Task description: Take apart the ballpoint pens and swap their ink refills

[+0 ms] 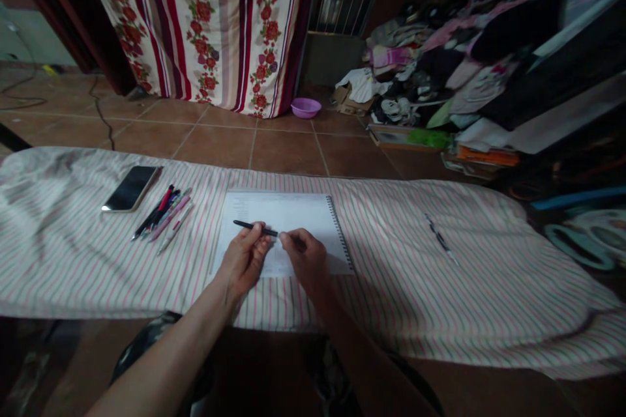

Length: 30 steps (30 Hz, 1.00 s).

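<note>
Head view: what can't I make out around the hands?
All in the head view:
Black pen: its middle is covered by the left hand.
Right hand: its own curled fingers hide whether it holds anything.
Notebook: marks too small and faint to read; part hidden behind both hands.
Pile of pens: overlapping, so no sure count.

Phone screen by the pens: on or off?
Off, by its look: the phone screen is dark, with nothing lit on it.

Bare forearms (183,332) converge forward, left grip (244,259) and right grip (309,258) near each other, fingers (304,236) curled, pinching.
</note>
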Each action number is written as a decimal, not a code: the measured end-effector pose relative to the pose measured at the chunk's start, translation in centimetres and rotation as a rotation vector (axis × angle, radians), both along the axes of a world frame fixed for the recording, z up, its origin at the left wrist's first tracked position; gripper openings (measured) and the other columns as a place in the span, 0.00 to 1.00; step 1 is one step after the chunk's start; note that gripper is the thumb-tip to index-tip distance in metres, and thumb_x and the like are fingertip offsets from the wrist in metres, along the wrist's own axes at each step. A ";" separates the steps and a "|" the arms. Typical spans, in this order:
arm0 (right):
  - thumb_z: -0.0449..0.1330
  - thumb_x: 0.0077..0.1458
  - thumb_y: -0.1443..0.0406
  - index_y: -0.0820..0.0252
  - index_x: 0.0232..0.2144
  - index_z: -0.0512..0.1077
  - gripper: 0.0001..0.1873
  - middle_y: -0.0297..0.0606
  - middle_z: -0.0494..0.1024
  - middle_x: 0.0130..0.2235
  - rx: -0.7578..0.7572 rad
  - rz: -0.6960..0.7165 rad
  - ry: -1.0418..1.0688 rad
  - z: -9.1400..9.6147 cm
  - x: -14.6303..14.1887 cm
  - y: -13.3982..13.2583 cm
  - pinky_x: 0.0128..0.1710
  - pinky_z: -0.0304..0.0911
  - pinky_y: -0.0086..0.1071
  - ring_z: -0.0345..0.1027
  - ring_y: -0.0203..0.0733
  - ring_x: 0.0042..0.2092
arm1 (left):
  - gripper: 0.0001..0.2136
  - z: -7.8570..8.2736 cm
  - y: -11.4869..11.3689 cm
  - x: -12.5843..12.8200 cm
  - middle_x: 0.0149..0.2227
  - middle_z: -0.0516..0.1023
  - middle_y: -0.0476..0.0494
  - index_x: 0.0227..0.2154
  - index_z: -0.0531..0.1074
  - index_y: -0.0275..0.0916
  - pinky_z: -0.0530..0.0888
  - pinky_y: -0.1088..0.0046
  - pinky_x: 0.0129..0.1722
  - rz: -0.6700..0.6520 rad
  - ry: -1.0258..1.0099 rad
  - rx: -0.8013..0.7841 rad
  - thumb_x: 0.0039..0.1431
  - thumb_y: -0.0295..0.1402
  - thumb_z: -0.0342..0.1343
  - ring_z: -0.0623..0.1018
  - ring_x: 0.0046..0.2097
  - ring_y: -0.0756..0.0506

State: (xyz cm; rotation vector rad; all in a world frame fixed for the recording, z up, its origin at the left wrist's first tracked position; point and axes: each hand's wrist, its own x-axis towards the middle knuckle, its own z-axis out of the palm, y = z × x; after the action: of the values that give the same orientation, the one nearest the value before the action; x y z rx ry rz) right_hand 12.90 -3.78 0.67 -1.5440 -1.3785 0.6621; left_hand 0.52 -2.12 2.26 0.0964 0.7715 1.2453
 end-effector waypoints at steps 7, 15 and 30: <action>0.56 0.48 0.55 0.59 0.19 0.68 0.15 0.33 0.72 0.20 -0.014 -0.019 0.036 0.0 -0.2 0.0 0.25 0.60 0.27 0.66 0.36 0.24 | 0.06 -0.5 0.1 0.0 0.24 0.74 0.45 0.26 0.70 0.30 0.74 0.85 0.24 0.012 0.039 0.036 0.55 0.18 0.52 0.73 0.22 0.55; 0.56 0.49 0.56 0.60 0.19 0.70 0.15 0.36 0.75 0.20 -0.028 -0.064 0.042 0.5 -0.8 -0.5 0.26 0.61 0.28 0.69 0.39 0.24 | 0.08 0.0 -0.2 0.4 0.22 0.72 0.46 0.24 0.70 0.29 0.72 0.87 0.23 0.019 0.097 0.037 0.55 0.16 0.50 0.72 0.21 0.56; 0.56 0.48 0.62 0.60 0.25 0.74 0.09 0.36 0.78 0.25 -0.074 0.154 0.094 1.3 -0.1 -0.6 0.29 0.64 0.27 0.70 0.37 0.28 | 0.07 0.2 0.1 -0.4 0.20 0.71 0.48 0.21 0.69 0.30 0.71 0.86 0.22 -0.040 0.064 0.044 0.53 0.18 0.53 0.71 0.20 0.57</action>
State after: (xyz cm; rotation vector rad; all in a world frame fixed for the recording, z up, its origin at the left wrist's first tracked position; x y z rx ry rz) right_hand 12.82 -4.34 1.92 -1.4554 -1.4249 0.8780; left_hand 0.11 -1.98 2.44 0.1878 0.7938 1.2260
